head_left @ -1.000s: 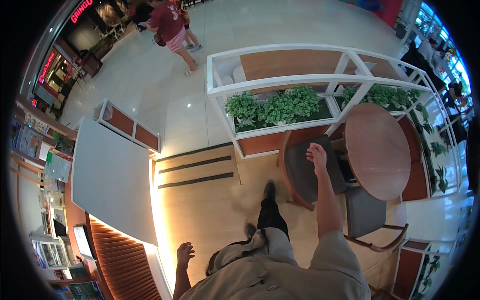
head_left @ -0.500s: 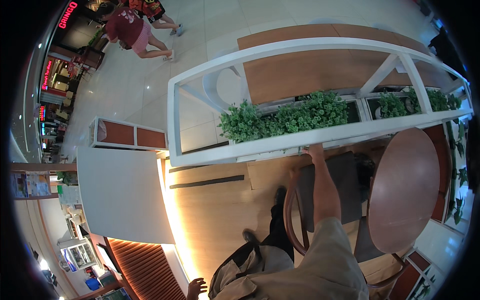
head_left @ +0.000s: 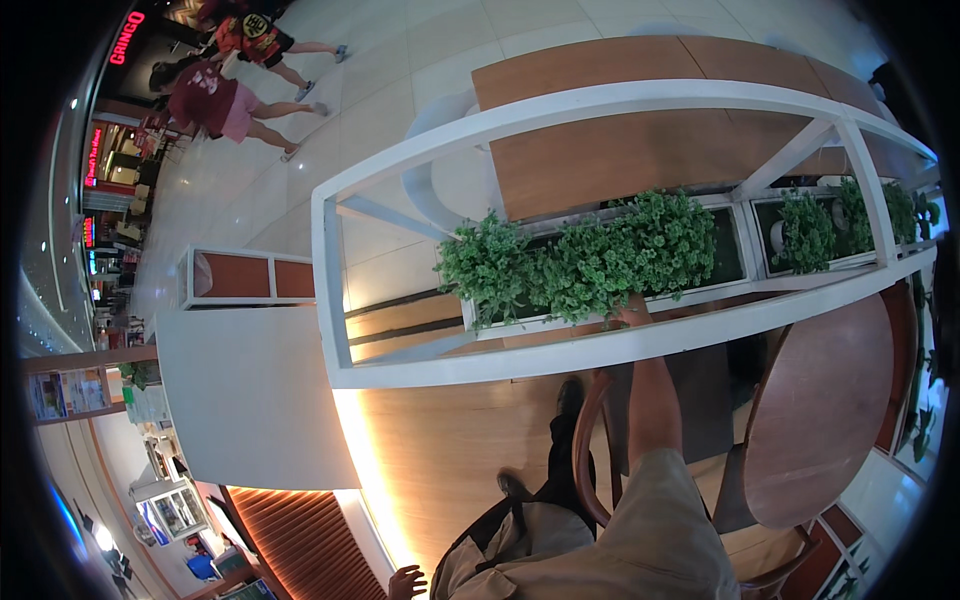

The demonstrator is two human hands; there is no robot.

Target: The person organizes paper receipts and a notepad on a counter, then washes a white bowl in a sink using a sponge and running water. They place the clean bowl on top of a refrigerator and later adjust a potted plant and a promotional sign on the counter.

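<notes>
My right arm reaches forward beneath the near rail of a white open frame (head_left: 500, 367). Past the rail, my right hand (head_left: 630, 314) is at the near edge of a planter box, against the leafy green plants (head_left: 590, 262). The leaves and shadow hide its fingertips, so its grip cannot be made out. Down at the lower edge, my left hand (head_left: 407, 581) hangs beside my body, fingers apart and slightly bent, holding nothing.
A wooden chair (head_left: 590, 440) with a dark seat and a round brown table (head_left: 822, 420) stand right of my legs. Left is a white counter top (head_left: 250, 400). Beyond the frame is a long wooden table (head_left: 620, 160); two people walk at the far left.
My right hand has gone from the near rail to the planter's edge beyond it. The frame and plants sit lower in view. The two walkers have moved left.
</notes>
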